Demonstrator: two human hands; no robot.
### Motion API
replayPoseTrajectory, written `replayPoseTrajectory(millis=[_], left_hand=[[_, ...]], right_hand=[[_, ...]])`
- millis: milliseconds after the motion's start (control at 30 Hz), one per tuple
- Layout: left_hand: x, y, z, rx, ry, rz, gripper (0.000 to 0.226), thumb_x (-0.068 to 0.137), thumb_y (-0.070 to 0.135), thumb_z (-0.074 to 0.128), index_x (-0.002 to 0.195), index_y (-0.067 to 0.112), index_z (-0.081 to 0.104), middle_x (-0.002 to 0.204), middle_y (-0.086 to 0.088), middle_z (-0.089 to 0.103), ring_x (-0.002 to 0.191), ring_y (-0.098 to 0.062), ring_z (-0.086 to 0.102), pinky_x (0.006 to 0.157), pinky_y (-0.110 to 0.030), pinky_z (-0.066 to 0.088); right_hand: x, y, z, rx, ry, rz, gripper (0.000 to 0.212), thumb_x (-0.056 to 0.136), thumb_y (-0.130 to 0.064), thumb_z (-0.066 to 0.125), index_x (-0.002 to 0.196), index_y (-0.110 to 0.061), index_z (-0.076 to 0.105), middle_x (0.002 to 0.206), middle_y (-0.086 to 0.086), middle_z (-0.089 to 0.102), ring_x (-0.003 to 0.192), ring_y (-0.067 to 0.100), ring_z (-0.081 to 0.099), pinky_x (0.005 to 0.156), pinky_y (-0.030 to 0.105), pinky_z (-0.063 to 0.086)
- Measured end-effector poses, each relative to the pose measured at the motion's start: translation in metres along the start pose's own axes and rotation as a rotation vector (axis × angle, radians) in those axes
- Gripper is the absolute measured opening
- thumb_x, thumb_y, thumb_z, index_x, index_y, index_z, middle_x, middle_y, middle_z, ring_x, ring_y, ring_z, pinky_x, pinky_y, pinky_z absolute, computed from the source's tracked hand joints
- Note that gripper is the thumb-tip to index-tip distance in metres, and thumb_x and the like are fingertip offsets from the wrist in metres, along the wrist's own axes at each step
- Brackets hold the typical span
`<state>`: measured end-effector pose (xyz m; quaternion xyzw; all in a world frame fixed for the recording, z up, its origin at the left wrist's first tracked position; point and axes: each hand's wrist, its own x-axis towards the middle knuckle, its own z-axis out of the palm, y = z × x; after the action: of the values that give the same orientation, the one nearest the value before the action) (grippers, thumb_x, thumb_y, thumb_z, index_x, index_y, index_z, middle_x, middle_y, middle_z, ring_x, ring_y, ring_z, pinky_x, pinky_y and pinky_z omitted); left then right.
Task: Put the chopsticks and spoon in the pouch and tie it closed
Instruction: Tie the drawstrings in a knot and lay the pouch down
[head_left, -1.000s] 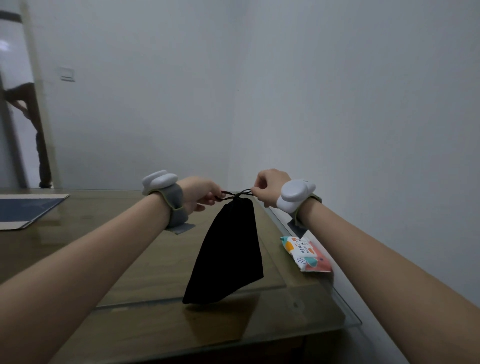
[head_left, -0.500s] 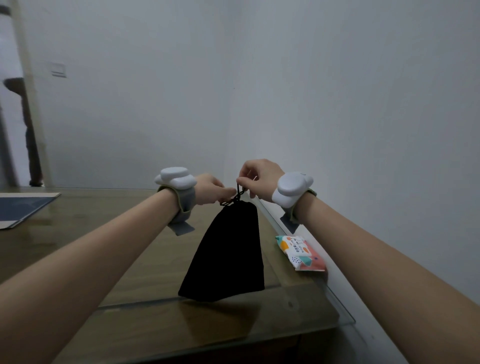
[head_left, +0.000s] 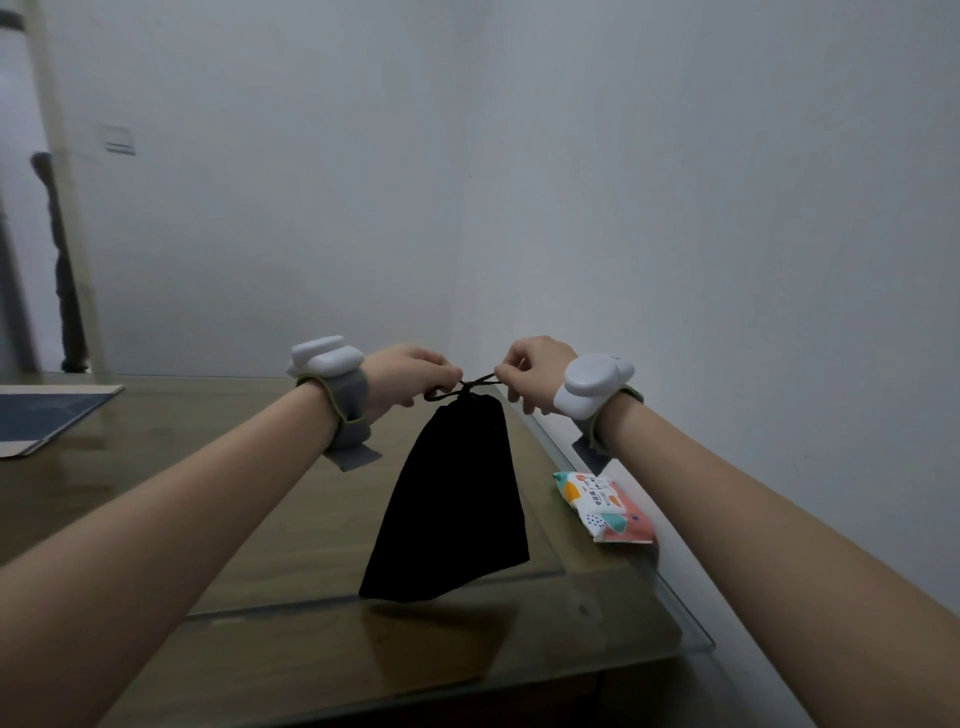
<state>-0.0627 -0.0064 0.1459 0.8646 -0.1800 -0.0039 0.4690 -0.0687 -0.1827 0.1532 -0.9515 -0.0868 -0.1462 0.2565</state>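
A black cloth pouch (head_left: 452, 504) hangs in the air above the table, its mouth drawn tight. Its black drawstring (head_left: 470, 387) runs sideways from the gathered top. My left hand (head_left: 410, 376) pinches one end of the cord and my right hand (head_left: 535, 369) pinches the other, a short gap between them. Each wrist wears a white device on a grey strap. No chopsticks or spoon are visible; the inside of the pouch is hidden.
The brown table (head_left: 291, 639) has a glass top whose right edge runs close to the wall. A colourful wipes packet (head_left: 605, 506) lies by that edge. A blue-and-white board (head_left: 47, 415) lies at the far left.
My hands were spread, came together at the pouch's top half a second ago, and have now pulled apart again, stretching the cord sideways. The pouch still hangs in the same place.
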Motion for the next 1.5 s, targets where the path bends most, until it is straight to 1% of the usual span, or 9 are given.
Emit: replayPoseTrajectory(millis=[133, 267, 433, 700, 833, 1033, 1133, 1333, 1500], left_hand=[[-0.002, 0.0, 0.004, -0.114, -0.005, 0.001, 0.026, 0.09, 0.017, 0.051, 0.064, 0.02, 0.051, 0.07, 0.002, 0.048, 0.067, -0.01, 0.038, 0.059, -0.026, 0.025], [-0.005, 0.0, 0.013, -0.036, -0.064, 0.036, 0.028, 0.091, 0.013, 0.049, 0.064, 0.021, 0.048, 0.068, 0.002, 0.043, 0.066, -0.008, 0.034, 0.056, -0.02, 0.025], [-0.007, -0.001, 0.017, 0.0, -0.096, 0.073, 0.029, 0.092, 0.012, 0.05, 0.064, 0.019, 0.047, 0.066, 0.002, 0.041, 0.061, -0.006, 0.033, 0.048, -0.012, 0.028], [-0.003, -0.008, 0.007, -0.025, 0.137, 0.047, 0.029, 0.09, 0.017, 0.051, 0.061, 0.019, 0.052, 0.066, -0.002, 0.05, 0.059, -0.01, 0.038, 0.05, -0.02, 0.029], [0.002, -0.005, 0.011, -0.057, 0.152, 0.023, 0.03, 0.091, 0.019, 0.048, 0.06, 0.019, 0.051, 0.066, 0.003, 0.052, 0.06, -0.009, 0.042, 0.051, -0.023, 0.029], [0.0, -0.003, 0.012, -0.133, 0.082, 0.084, 0.027, 0.092, 0.017, 0.047, 0.065, 0.018, 0.052, 0.07, 0.003, 0.055, 0.062, -0.009, 0.044, 0.054, -0.022, 0.03], [-0.001, -0.003, 0.01, -0.149, 0.033, 0.081, 0.026, 0.093, 0.018, 0.046, 0.067, 0.018, 0.052, 0.071, 0.003, 0.056, 0.064, -0.009, 0.046, 0.057, -0.023, 0.03], [-0.005, -0.007, 0.007, -0.321, -0.07, 0.037, 0.027, 0.094, 0.016, 0.045, 0.068, 0.017, 0.049, 0.066, -0.001, 0.054, 0.062, -0.01, 0.047, 0.057, -0.024, 0.029], [-0.008, -0.013, 0.012, -0.15, -0.102, 0.058, 0.031, 0.092, 0.013, 0.045, 0.062, 0.016, 0.048, 0.058, -0.002, 0.047, 0.059, -0.013, 0.04, 0.059, -0.026, 0.028]], right_hand=[[0.003, 0.01, 0.008, -0.024, -0.05, 0.041, 0.019, 0.087, -0.024, 0.046, 0.085, -0.011, 0.06, 0.059, -0.005, 0.06, 0.045, 0.011, 0.054, 0.04, 0.018, 0.036], [0.003, 0.025, 0.011, 0.213, -0.04, 0.171, 0.015, 0.087, -0.02, 0.048, 0.075, -0.013, 0.054, 0.062, 0.001, 0.054, 0.048, 0.013, 0.048, 0.04, 0.019, 0.033], [0.005, 0.03, 0.016, 0.243, -0.013, 0.192, 0.016, 0.087, -0.02, 0.048, 0.072, -0.017, 0.053, 0.063, 0.002, 0.055, 0.05, 0.014, 0.05, 0.041, 0.02, 0.034], [0.002, 0.021, 0.018, 0.434, 0.025, 0.1, 0.019, 0.091, -0.018, 0.047, 0.073, -0.015, 0.053, 0.065, 0.003, 0.058, 0.047, 0.011, 0.051, 0.04, 0.021, 0.038], [0.002, 0.007, 0.018, 0.461, 0.004, 0.049, 0.018, 0.091, -0.016, 0.048, 0.074, -0.015, 0.051, 0.063, 0.003, 0.058, 0.043, 0.01, 0.05, 0.039, 0.021, 0.036], [0.006, 0.001, 0.016, 0.437, -0.039, 0.08, 0.011, 0.089, -0.023, 0.056, 0.091, -0.012, 0.055, 0.069, 0.002, 0.061, 0.051, 0.013, 0.054, 0.046, 0.024, 0.04], [0.01, 0.0, 0.017, 0.511, -0.103, 0.102, 0.015, 0.089, -0.027, 0.06, 0.083, -0.012, 0.06, 0.07, 0.002, 0.059, 0.053, 0.012, 0.051, 0.048, 0.022, 0.039], [0.018, -0.002, 0.023, 0.581, -0.011, 0.21, 0.024, 0.087, -0.021, 0.06, 0.066, -0.014, 0.051, 0.064, 0.003, 0.055, 0.05, 0.014, 0.044, 0.045, 0.022, 0.033], [0.017, 0.006, 0.025, 0.469, -0.026, 0.309, 0.023, 0.088, -0.015, 0.056, 0.066, -0.011, 0.05, 0.065, 0.005, 0.054, 0.05, 0.014, 0.039, 0.042, 0.022, 0.029]])
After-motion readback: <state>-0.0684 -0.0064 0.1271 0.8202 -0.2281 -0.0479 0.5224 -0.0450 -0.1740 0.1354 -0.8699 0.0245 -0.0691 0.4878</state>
